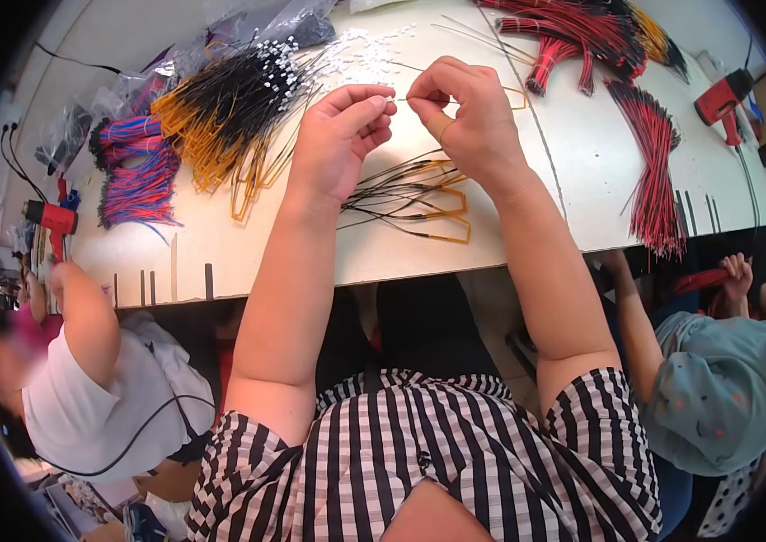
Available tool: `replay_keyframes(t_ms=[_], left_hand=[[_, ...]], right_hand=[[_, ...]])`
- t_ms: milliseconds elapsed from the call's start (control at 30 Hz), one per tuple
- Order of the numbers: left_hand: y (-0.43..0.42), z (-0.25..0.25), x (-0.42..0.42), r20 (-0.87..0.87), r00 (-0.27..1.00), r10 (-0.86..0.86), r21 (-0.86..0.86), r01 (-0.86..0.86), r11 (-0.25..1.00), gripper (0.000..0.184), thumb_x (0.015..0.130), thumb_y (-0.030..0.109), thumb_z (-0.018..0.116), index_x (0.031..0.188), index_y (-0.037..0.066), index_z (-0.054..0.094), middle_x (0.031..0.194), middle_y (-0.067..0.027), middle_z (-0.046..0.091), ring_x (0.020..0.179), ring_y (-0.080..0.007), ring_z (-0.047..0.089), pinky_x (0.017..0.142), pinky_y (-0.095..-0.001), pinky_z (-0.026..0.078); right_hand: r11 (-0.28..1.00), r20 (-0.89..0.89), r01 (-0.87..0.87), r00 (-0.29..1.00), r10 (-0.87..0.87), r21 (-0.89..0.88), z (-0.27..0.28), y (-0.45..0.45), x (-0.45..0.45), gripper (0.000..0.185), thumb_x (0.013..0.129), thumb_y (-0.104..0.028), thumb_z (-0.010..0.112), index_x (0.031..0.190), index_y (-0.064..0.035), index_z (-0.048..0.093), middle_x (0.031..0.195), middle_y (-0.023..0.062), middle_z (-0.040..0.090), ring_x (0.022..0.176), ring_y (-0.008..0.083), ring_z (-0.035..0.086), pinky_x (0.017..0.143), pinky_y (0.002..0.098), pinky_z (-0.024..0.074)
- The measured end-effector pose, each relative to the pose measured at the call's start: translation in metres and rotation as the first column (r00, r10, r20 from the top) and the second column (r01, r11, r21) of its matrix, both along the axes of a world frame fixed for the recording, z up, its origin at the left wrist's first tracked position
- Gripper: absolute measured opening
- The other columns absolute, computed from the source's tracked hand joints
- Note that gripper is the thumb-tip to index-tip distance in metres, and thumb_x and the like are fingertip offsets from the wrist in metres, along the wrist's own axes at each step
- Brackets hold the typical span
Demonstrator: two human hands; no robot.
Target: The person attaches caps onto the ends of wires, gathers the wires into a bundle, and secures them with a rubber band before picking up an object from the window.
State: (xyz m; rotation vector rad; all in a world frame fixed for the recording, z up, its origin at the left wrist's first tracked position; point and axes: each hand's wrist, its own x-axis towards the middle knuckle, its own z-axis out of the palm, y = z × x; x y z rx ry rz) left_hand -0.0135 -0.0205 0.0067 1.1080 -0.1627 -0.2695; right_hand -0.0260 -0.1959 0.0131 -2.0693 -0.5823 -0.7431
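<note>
Over the table, my left hand [344, 135] is closed in a pinch at a small white connector [390, 98], mostly covered by the fingertips. My right hand [473, 117] pinches a thin black wire [403, 99] close beside it. An orange loop [520, 98] shows behind the right hand, seemingly the far end of this wire. Below the hands lies a small group of black wires with orange loops [428, 203]. Loose white connectors [360, 56] are scattered on the table beyond my left hand. Whether wire and connector touch is too small to tell.
A heap of black wires with orange loops and white ends [229, 99] lies left, beside red-blue wire bundles [137, 172]. Red-black wire bundles [654, 167] lie right. Red heat guns [724, 104] hang at both sides. A co-worker [112, 388] sits left, another [717, 379] right.
</note>
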Motion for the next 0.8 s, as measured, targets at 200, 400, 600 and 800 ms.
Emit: replay_keyframes(t_ms=[200, 400, 600, 800], left_hand=[[0.0004, -0.0013, 0.0017, -0.022, 1.000, -0.017, -0.002, 0.017, 1.000, 0.013, 0.087, 0.007, 0.061, 0.098, 0.002, 0.066, 0.084, -0.0033, 0.065, 0.074, -0.0085, 0.059, 0.069, -0.0225, 0.051], [0.0002, -0.0025, 0.0026, -0.046, 0.998, -0.030, -0.015, 0.029, 0.999, 0.013, 0.087, 0.008, 0.062, 0.096, 0.000, 0.066, 0.081, -0.0030, 0.065, 0.070, -0.0075, 0.059, 0.067, -0.0219, 0.051], [0.0006, -0.0016, 0.0020, -0.052, 0.998, -0.030, 0.006, 0.030, 1.000, 0.014, 0.087, 0.009, 0.062, 0.096, -0.001, 0.066, 0.080, -0.0035, 0.065, 0.069, -0.0074, 0.059, 0.065, -0.0216, 0.052], [0.0000, -0.0027, 0.0021, -0.025, 1.000, 0.003, 0.046, -0.001, 0.999, 0.014, 0.086, 0.008, 0.062, 0.095, -0.002, 0.066, 0.080, -0.0046, 0.066, 0.069, -0.0083, 0.060, 0.066, -0.0223, 0.052]], right_hand=[[0.997, 0.055, 0.037, 0.998, -0.034, -0.061, 0.0032, 0.0005, -0.0034, 0.011, 0.076, -0.002, 0.066, 0.074, -0.0079, 0.057, 0.073, -0.0010, 0.059, 0.065, 0.0155, 0.053, 0.079, 0.0291, 0.0353], [0.994, 0.125, 0.043, 0.992, -0.031, -0.098, 0.0038, 0.0005, -0.0033, 0.013, 0.075, -0.001, 0.066, 0.073, -0.0088, 0.055, 0.074, -0.0020, 0.058, 0.069, 0.0150, 0.053, 0.083, 0.0301, 0.0331], [0.989, 0.219, 0.061, 0.975, -0.031, -0.132, 0.0023, 0.0010, -0.0015, 0.014, 0.073, 0.000, 0.066, 0.074, -0.0094, 0.056, 0.074, -0.0017, 0.057, 0.071, 0.0151, 0.054, 0.083, 0.0302, 0.0330], [0.979, 0.275, 0.087, 0.961, -0.034, -0.186, 0.0020, 0.0025, -0.0018, 0.015, 0.071, 0.001, 0.066, 0.074, -0.0098, 0.056, 0.075, -0.0015, 0.057, 0.072, 0.0167, 0.055, 0.083, 0.0320, 0.0341]])
